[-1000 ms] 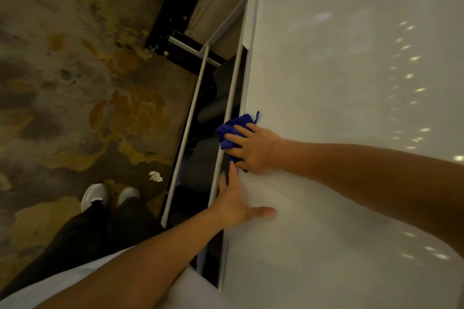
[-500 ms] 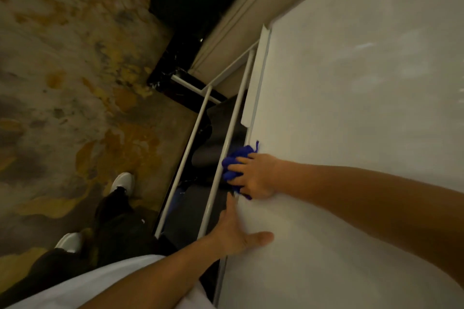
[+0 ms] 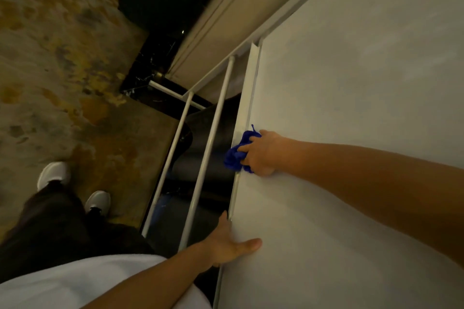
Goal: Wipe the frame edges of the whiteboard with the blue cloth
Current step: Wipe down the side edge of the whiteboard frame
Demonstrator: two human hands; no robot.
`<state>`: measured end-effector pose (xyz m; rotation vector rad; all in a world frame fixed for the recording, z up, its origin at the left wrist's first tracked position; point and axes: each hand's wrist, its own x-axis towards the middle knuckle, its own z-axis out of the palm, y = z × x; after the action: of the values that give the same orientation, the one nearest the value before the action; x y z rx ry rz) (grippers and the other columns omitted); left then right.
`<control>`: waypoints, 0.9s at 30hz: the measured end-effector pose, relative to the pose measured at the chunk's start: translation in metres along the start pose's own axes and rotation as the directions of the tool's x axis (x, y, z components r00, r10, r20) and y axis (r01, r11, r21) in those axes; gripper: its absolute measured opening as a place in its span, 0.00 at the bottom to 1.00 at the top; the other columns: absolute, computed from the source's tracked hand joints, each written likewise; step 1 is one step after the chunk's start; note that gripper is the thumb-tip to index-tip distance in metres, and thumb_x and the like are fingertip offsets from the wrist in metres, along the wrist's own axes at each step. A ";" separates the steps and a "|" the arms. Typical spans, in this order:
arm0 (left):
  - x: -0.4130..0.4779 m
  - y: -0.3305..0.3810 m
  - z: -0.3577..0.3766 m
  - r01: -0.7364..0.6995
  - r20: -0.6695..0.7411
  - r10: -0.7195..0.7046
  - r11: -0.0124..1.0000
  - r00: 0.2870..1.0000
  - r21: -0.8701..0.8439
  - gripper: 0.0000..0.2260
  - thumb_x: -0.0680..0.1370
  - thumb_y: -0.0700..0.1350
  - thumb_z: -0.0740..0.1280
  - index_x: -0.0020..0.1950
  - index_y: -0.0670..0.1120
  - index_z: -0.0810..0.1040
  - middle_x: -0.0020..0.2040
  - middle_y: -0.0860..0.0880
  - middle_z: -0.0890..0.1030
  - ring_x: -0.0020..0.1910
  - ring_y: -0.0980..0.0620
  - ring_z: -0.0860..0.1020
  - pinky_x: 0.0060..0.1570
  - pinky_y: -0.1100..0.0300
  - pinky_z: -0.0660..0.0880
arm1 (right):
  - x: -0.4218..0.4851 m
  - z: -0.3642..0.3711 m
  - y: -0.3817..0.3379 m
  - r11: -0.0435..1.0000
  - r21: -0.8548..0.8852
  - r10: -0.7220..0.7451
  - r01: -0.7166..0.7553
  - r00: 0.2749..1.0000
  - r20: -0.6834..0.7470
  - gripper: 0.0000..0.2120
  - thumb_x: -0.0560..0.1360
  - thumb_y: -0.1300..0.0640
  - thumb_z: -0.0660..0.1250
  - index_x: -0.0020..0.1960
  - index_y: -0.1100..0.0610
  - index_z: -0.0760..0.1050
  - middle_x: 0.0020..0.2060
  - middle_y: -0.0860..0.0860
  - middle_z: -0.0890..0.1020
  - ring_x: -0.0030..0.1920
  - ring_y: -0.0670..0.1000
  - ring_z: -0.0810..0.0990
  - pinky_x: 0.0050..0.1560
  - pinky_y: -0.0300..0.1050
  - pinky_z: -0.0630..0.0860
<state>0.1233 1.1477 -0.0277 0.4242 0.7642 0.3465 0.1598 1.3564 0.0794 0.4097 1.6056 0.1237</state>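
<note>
We look down on the whiteboard (image 3: 351,133), which fills the frame from 12 round to 5 o'clock, its pale face dim and bare. Its frame edge (image 3: 247,105) runs as a thin strip from about 12 o'clock, near the middle of the view, down to 6 o'clock. At 9 to 11 o'clock lies the mottled brown and yellow carpet (image 3: 62,57), and between carpet and board stand the white stand rails (image 3: 211,148), two slanted tubes over a dark gap.

Our right forearm comes in from 3 o'clock, lying across the board's face, the wrist nearly straight. The right hand (image 3: 262,154) sits at the frame edge, fingers curled and clenched on the blue cloth (image 3: 237,153). The cloth is bunched at the 9 o'clock side of that hand, pressed against the edge and bulging past it over the dark gap; a loose thread sticks up at its 12 o'clock end.

Our left arm rises from 6 o'clock. The left hand (image 3: 227,246) is spread wide and holds nothing: the palm braces the frame edge lower down, well apart from the cloth, with the thumb laid on the board's face toward 3 o'clock and a finger pointing up along the edge.

At 8 o'clock we see our white shoes (image 3: 54,174) and dark trousers
</note>
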 end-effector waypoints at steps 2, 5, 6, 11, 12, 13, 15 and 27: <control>0.004 0.003 -0.003 0.024 0.004 -0.024 1.000 1.000 0.006 0.56 0.56 0.66 0.79 0.75 0.55 0.53 0.65 0.56 0.70 0.62 0.52 0.72 0.63 0.46 0.73 | -0.003 -0.007 0.009 0.999 0.010 0.031 -0.032 0.999 0.040 0.22 0.81 0.48 0.57 0.74 0.48 0.62 0.73 0.49 0.66 0.71 0.59 0.65 0.69 0.60 0.63; 0.012 0.019 -0.011 0.136 -0.005 -0.136 0.991 0.991 -0.013 0.50 0.51 0.74 0.75 0.67 0.58 0.61 0.62 0.55 0.73 0.57 0.51 0.75 0.54 0.45 0.76 | -0.004 -0.018 0.028 0.988 0.057 0.145 -0.146 0.989 0.026 0.23 0.81 0.49 0.58 0.74 0.49 0.61 0.71 0.50 0.67 0.68 0.59 0.67 0.68 0.57 0.65; 0.015 0.025 -0.015 0.156 -0.005 -0.156 0.987 0.988 -0.029 0.50 0.51 0.74 0.75 0.67 0.55 0.64 0.63 0.53 0.74 0.57 0.50 0.75 0.55 0.44 0.76 | -0.001 -0.019 0.033 0.975 0.088 0.203 -0.203 0.979 0.004 0.23 0.80 0.50 0.59 0.74 0.51 0.61 0.71 0.51 0.67 0.68 0.59 0.67 0.67 0.57 0.65; 0.021 0.042 -0.036 0.295 0.048 -0.299 0.952 0.953 0.079 0.50 0.48 0.74 0.76 0.64 0.52 0.71 0.61 0.52 0.77 0.58 0.50 0.76 0.55 0.46 0.78 | 0.025 -0.018 0.029 0.906 0.287 0.347 -0.311 0.934 -0.084 0.30 0.81 0.50 0.55 0.79 0.51 0.46 0.79 0.57 0.50 0.76 0.67 0.49 0.75 0.62 0.50; 0.019 0.043 -0.042 0.318 0.061 -0.325 0.943 0.944 0.100 0.48 0.48 0.75 0.76 0.61 0.54 0.71 0.60 0.53 0.77 0.57 0.51 0.76 0.54 0.47 0.79 | 0.030 -0.019 0.029 0.901 0.324 0.340 -0.289 0.933 -0.114 0.31 0.81 0.49 0.54 0.79 0.50 0.44 0.79 0.58 0.48 0.76 0.67 0.47 0.75 0.63 0.47; 0.018 0.047 -0.050 0.341 0.075 -0.351 0.933 0.934 0.119 0.45 0.47 0.75 0.75 0.58 0.55 0.71 0.58 0.54 0.76 0.56 0.51 0.76 0.52 0.49 0.80 | 0.035 -0.022 0.031 0.900 0.350 0.330 -0.260 0.930 -0.160 0.33 0.80 0.48 0.55 0.79 0.49 0.42 0.79 0.58 0.49 0.76 0.67 0.46 0.75 0.64 0.45; 0.014 0.054 -0.067 0.380 0.113 -0.400 0.910 0.909 0.168 0.44 0.48 0.75 0.75 0.58 0.56 0.70 0.59 0.53 0.76 0.57 0.50 0.77 0.53 0.50 0.81 | 0.043 -0.031 0.038 0.903 0.379 0.321 -0.202 0.903 -0.285 0.35 0.78 0.45 0.57 0.79 0.48 0.42 0.77 0.58 0.55 0.75 0.67 0.53 0.74 0.65 0.47; 0.060 0.235 -0.165 0.167 0.151 -0.120 0.923 0.981 -0.347 0.41 0.61 0.80 0.57 0.61 0.52 0.75 0.61 0.48 0.80 0.59 0.47 0.79 0.51 0.51 0.78 | 0.065 -0.060 0.058 0.795 0.552 0.439 -0.252 0.866 -0.238 0.36 0.80 0.39 0.49 0.79 0.57 0.41 0.78 0.60 0.45 0.77 0.62 0.42 0.76 0.60 0.43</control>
<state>0.0092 1.4166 -0.0548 0.0436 0.5870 0.3098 0.1096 1.4420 0.0419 1.1613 1.9008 0.0573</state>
